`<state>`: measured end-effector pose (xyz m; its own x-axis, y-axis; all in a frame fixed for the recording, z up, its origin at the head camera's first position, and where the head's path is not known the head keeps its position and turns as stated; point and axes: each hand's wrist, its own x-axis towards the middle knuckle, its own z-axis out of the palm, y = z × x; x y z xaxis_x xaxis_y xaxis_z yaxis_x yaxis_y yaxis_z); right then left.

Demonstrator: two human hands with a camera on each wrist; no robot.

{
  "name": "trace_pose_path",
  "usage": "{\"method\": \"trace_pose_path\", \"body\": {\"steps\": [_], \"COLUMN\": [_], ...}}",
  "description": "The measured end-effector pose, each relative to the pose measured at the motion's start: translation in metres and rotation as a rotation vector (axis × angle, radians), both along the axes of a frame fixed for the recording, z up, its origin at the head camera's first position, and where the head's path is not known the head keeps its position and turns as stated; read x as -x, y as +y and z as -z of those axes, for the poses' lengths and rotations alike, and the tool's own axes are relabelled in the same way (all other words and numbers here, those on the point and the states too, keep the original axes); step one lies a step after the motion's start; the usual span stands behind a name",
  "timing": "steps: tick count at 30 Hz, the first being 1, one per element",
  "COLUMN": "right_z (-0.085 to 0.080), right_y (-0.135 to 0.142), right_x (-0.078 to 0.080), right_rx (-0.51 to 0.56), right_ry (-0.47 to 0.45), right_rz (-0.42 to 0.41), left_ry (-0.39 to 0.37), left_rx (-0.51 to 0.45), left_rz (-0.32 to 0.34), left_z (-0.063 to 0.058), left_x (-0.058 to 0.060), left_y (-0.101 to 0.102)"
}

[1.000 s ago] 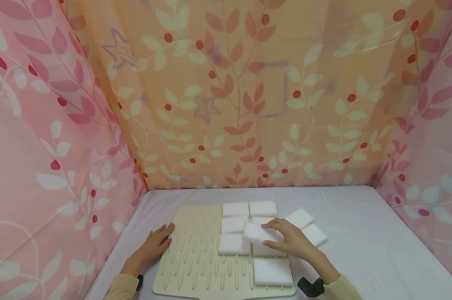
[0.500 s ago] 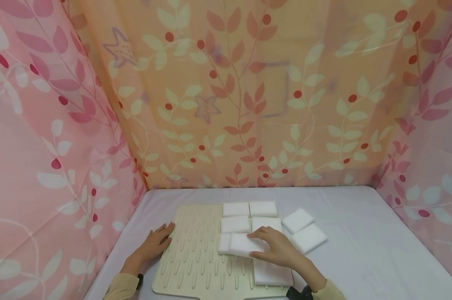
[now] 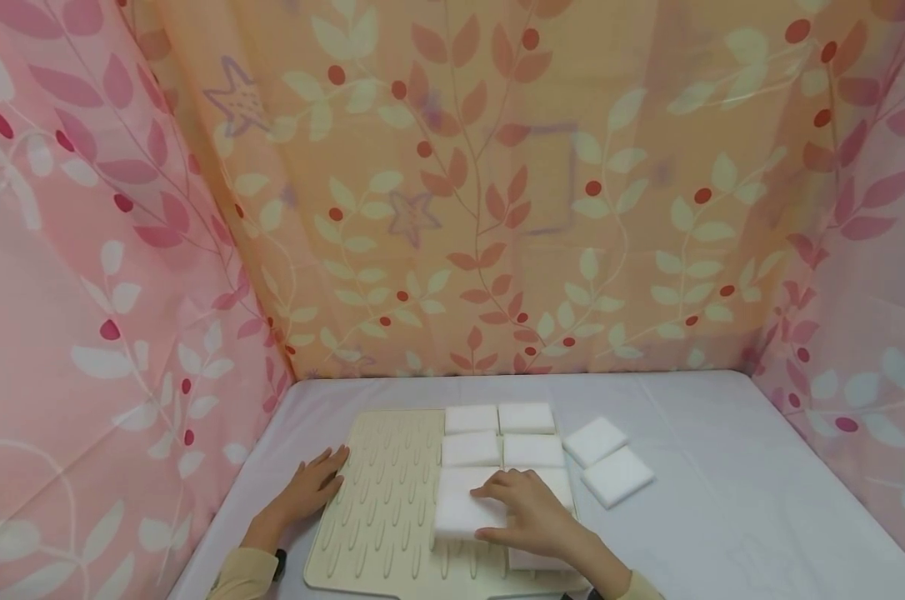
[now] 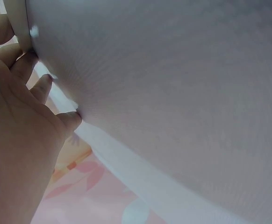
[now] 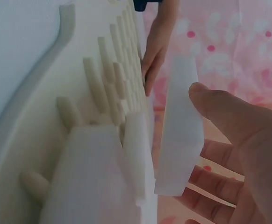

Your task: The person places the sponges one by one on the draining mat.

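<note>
My right hand (image 3: 531,512) holds a white sponge block (image 3: 458,504) over the middle of a beige mat (image 3: 381,517) studded with raised ridges. In the right wrist view the thumb and fingers of the right hand (image 5: 253,135) pinch this sponge block (image 5: 180,116) by its edges, above other blocks. My left hand (image 3: 313,483) rests at the mat's left edge, fingers extended. From the left wrist, the left hand (image 4: 24,107) shows its fingertips down on the white surface beside the beige edge. The right hand partly hides a block (image 3: 538,560) near the mat's front right.
Several white sponge blocks (image 3: 527,418) lie in rows on the mat's right half. Two more, a farther block (image 3: 597,442) and a nearer block (image 3: 619,477), lie on the white-covered table (image 3: 722,500) to the right. Patterned curtains (image 3: 452,250) enclose the table's back and sides.
My right hand has carried the sponge block left and toward the front of the mat, uncovering the blocks behind and to the right. The left hand stays in place.
</note>
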<state>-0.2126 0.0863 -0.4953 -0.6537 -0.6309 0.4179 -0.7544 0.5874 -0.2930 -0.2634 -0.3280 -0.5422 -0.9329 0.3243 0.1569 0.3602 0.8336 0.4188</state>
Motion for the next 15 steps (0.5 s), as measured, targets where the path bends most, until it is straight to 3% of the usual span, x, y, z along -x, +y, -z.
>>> {"method": "trace_pose_path", "body": {"steps": [8, 15], "right_z": [0.005, 0.010], "right_y": [-0.010, -0.013], "right_x": [-0.007, -0.009], "right_rx": [-0.060, -0.081], "right_ry": [-0.030, 0.016], "right_rz": [-0.013, 0.001], "left_ry": [0.019, 0.005], "left_rx": [-0.004, -0.015], "left_rz": [-0.001, -0.001], "left_z": [0.001, 0.001], "left_x": [-0.001, 0.000], "left_y": [0.000, -0.001]}}
